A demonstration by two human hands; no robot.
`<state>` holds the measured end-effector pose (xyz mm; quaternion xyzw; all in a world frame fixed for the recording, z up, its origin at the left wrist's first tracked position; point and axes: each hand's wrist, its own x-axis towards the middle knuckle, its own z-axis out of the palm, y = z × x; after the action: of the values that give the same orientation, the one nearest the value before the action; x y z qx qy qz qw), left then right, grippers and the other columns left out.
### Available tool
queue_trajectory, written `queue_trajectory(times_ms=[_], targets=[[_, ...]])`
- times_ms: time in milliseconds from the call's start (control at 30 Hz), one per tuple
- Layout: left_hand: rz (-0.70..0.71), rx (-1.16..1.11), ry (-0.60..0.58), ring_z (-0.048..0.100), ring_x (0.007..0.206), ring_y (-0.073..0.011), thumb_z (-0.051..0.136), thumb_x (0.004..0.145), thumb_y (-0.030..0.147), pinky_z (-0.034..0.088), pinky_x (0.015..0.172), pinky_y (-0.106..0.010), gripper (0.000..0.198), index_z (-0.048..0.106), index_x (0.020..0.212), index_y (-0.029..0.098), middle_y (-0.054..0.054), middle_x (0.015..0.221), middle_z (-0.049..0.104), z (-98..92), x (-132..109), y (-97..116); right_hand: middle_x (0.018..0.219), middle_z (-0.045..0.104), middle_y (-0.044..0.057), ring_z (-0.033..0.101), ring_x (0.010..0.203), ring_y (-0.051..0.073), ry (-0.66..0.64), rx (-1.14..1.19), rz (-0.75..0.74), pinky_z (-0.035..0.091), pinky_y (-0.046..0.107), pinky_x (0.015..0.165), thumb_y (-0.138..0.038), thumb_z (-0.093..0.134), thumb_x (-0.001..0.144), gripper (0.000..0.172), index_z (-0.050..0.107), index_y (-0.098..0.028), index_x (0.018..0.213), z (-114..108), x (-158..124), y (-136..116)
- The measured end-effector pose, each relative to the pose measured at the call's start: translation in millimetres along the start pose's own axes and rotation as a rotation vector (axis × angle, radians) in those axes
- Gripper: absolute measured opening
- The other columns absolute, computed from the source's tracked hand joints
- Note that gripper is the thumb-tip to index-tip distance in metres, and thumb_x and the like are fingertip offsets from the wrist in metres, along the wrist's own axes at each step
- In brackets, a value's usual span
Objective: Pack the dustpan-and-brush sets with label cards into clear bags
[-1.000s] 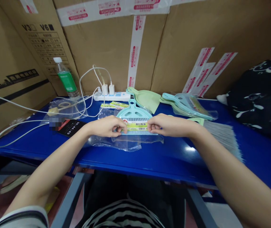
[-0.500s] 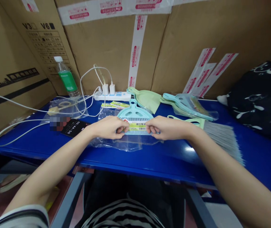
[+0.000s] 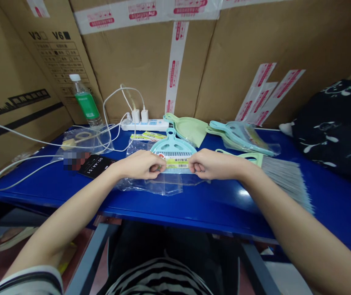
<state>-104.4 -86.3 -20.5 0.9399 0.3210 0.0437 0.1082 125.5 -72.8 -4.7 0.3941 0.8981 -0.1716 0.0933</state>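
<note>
A small light-blue dustpan [image 3: 173, 146] lies on the blue table [image 3: 193, 200], inside a clear plastic bag [image 3: 163, 185] with a yellow-green label strip [image 3: 177, 163] across it. My left hand [image 3: 140, 164] pinches the bag's left side by the label. On the right side, my right hand [image 3: 213, 164] pinches the same bag. Both hands are closed, fingertips a short way apart. A green-handled brush with grey bristles [image 3: 282, 176] lies just right of my right hand.
A green dustpan [image 3: 190, 128] and bagged blue dustpans [image 3: 243, 135] lie behind. A power strip [image 3: 146, 123] with chargers and white cables, a water bottle [image 3: 84, 100], a phone [image 3: 93, 164] and another clear bag [image 3: 83, 141] sit at left. Cardboard boxes stand behind; dark cloth [image 3: 335, 123] at right.
My hands have drawn slightly closer together along the label strip of the bag. Everything else stays put.
</note>
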Motion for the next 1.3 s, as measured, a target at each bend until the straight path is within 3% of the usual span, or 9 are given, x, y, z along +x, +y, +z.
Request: queue_trajectory(times_ms=[233, 567, 900, 1067, 1300], targets=[[0.054, 0.025, 0.041, 0.048, 0.059, -0.0103, 0.046, 0.069, 0.012, 0.035, 0.056, -0.023, 0.015, 0.057, 0.076, 0.020, 0.002, 0.073, 0.059, 1.1, -1.8, -0.4, 0.081, 0.057, 0.003, 0.052, 0.076, 0.018, 0.131, -0.065, -0.139, 0.040, 0.026, 0.067, -0.001, 0.052, 0.059, 0.027, 0.049, -0.021, 0.077, 5.1, -2.4, 4.2], [0.017, -0.030, 0.011, 0.044, 0.055, -0.0096, 0.047, 0.065, 0.010, 0.033, 0.055, -0.024, 0.016, 0.056, 0.074, 0.020, 0.003, 0.067, 0.054, 1.2, -0.5, -1.4, 0.068, 0.052, -0.001, 0.050, 0.065, 0.015, 0.025, -0.031, -0.035, 0.038, 0.025, 0.060, 0.006, 0.046, 0.060, 0.032, 0.051, -0.019, 0.080, 3.0, -0.2, -2.2], [0.038, -0.020, 0.007, 0.044, 0.055, -0.0094, 0.047, 0.065, 0.009, 0.032, 0.055, -0.024, 0.017, 0.056, 0.074, 0.019, 0.004, 0.067, 0.054, 0.7, -0.4, -2.9, 0.066, 0.052, -0.002, 0.050, 0.062, 0.013, 0.016, -0.006, -0.040, 0.038, 0.024, 0.058, 0.007, 0.045, 0.062, 0.030, 0.050, -0.020, 0.075, 2.5, -0.8, -2.5], [0.030, -0.006, 0.017, 0.044, 0.055, -0.0090, 0.047, 0.066, 0.009, 0.031, 0.055, -0.023, 0.017, 0.056, 0.075, 0.019, 0.004, 0.066, 0.053, 0.5, -0.7, -2.0, 0.071, 0.054, 0.000, 0.051, 0.068, 0.015, 0.074, -0.065, -0.084, 0.037, 0.024, 0.061, 0.004, 0.050, 0.063, 0.028, 0.052, -0.019, 0.078, 4.4, -0.7, -2.2], [0.015, 0.045, 0.012, 0.045, 0.055, -0.0093, 0.047, 0.066, 0.008, 0.032, 0.056, -0.023, 0.027, 0.061, 0.086, 0.020, 0.004, 0.069, 0.056, 0.6, -1.4, -2.2, 0.064, 0.054, -0.002, 0.051, 0.062, 0.014, 0.036, -0.016, -0.045, 0.039, 0.025, 0.064, 0.004, 0.048, 0.068, 0.024, 0.052, -0.019, 0.074, 2.5, 2.4, -3.3]])
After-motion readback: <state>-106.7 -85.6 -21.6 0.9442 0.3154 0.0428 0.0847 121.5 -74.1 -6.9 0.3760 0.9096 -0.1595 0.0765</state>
